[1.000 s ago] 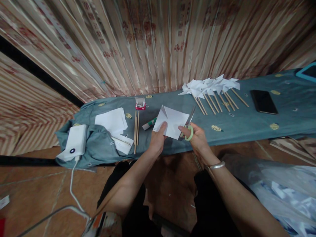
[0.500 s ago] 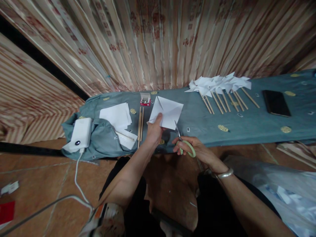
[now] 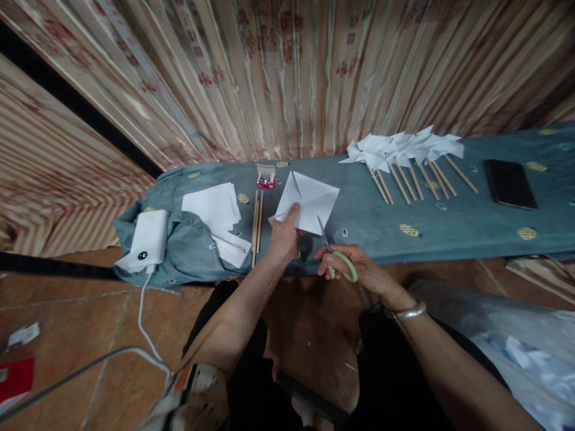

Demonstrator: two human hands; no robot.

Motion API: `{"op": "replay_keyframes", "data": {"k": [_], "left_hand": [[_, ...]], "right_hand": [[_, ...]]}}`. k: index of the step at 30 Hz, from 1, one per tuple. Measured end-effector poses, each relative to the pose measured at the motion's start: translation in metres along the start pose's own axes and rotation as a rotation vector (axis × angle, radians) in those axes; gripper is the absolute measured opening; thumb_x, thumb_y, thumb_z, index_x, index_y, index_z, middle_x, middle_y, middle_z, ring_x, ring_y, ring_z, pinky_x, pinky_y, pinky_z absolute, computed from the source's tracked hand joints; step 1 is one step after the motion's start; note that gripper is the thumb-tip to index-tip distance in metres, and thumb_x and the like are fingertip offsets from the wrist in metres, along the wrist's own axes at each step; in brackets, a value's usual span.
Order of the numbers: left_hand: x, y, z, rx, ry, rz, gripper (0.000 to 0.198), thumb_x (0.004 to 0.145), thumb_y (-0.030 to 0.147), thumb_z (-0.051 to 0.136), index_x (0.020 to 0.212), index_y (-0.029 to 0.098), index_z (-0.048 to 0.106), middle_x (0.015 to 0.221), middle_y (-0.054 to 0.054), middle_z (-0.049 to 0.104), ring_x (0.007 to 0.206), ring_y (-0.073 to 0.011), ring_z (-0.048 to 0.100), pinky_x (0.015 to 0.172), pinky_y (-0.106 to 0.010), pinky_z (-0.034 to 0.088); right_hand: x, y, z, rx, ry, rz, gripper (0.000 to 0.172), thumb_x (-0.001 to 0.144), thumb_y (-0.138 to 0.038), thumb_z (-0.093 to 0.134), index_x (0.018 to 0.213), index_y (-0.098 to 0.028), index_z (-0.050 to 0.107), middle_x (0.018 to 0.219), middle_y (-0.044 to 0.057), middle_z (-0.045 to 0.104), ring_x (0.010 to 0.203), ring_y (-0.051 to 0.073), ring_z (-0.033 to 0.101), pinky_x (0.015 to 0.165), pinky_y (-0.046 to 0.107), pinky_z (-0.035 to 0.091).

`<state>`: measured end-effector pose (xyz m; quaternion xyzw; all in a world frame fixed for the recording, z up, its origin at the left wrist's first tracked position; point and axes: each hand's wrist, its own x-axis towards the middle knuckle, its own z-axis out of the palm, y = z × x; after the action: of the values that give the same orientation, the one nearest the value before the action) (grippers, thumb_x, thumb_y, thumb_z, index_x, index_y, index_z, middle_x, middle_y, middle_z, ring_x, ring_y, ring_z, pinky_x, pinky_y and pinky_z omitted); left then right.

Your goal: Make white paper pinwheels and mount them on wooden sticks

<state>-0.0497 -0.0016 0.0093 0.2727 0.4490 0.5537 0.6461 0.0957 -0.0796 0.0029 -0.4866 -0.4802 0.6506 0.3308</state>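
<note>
My left hand (image 3: 286,237) pinches a square white sheet of paper (image 3: 314,197) near its lower left edge, thumb on top. A slit shows at the sheet's upper left corner. My right hand (image 3: 353,266) is closed on green-handled scissors (image 3: 345,267), whose blades point up at the lower right part of the paper. How deep the blades sit in the paper is hard to make out. Just left of the sheet lie a few thin wooden sticks (image 3: 257,224) and a small open red box (image 3: 266,179) of metal pins or tacks.
Several paper pinwheels (image 3: 404,149) on sticks lie at the back right, left of a black phone (image 3: 510,184). White paper sheets (image 3: 210,205) and a cabled white power bank (image 3: 148,239) occupy the left. A curtain (image 3: 278,78) hangs behind the cloth-covered table (image 3: 471,233).
The paper, held in my left hand, has shifted slightly right, and the scissors with it. The blades seem to reach a little further over the paper's lower right edge.
</note>
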Motion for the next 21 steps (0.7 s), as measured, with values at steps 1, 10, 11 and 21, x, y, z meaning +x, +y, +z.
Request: {"op": "replay_keyframes", "data": {"k": [1, 10, 11, 21], "left_hand": [[0.0001, -0.0002, 0.0002, 0.006, 0.006, -0.001, 0.037, 0.079, 0.033, 0.071, 0.111, 0.015, 0.065, 0.101, -0.01, 0.073, 0.093, -0.0237, 0.069, 0.076, -0.031, 0.056], [0.0029, -0.0045, -0.0014, 0.026, 0.017, 0.009, 0.035, 0.079, 0.033, 0.07, 0.108, 0.014, 0.065, 0.098, -0.009, 0.073, 0.089, -0.0226, 0.069, 0.071, -0.03, 0.055], [0.0032, -0.0049, -0.0016, 0.03, 0.017, 0.01, 0.034, 0.079, 0.033, 0.07, 0.108, 0.014, 0.065, 0.098, -0.009, 0.073, 0.088, -0.0223, 0.069, 0.07, -0.029, 0.055], [0.0039, -0.0066, -0.0032, 0.04, 0.015, 0.025, 0.041, 0.075, 0.035, 0.074, 0.109, 0.014, 0.066, 0.097, -0.009, 0.073, 0.083, -0.0206, 0.068, 0.064, -0.026, 0.052]], "right_hand": [[0.0001, 0.0, -0.0001, -0.001, 0.0, -0.001, 0.049, 0.071, -0.065, 0.07, 0.085, -0.018, 0.069, 0.07, 0.003, 0.069, 0.059, 0.012, 0.06, 0.054, 0.023, 0.044], [-0.0003, -0.0032, 0.0003, -0.004, 0.007, 0.012, 0.05, 0.069, -0.066, 0.071, 0.083, -0.018, 0.069, 0.069, 0.002, 0.069, 0.058, 0.011, 0.059, 0.054, 0.022, 0.044], [-0.0005, -0.0036, 0.0005, -0.003, 0.008, 0.013, 0.051, 0.069, -0.066, 0.071, 0.083, -0.018, 0.069, 0.069, 0.002, 0.069, 0.058, 0.011, 0.059, 0.054, 0.022, 0.045], [0.0007, -0.0018, 0.0014, -0.001, 0.02, -0.003, 0.049, 0.066, -0.065, 0.073, 0.078, -0.018, 0.069, 0.065, 0.002, 0.068, 0.056, 0.011, 0.058, 0.052, 0.022, 0.045]]}}
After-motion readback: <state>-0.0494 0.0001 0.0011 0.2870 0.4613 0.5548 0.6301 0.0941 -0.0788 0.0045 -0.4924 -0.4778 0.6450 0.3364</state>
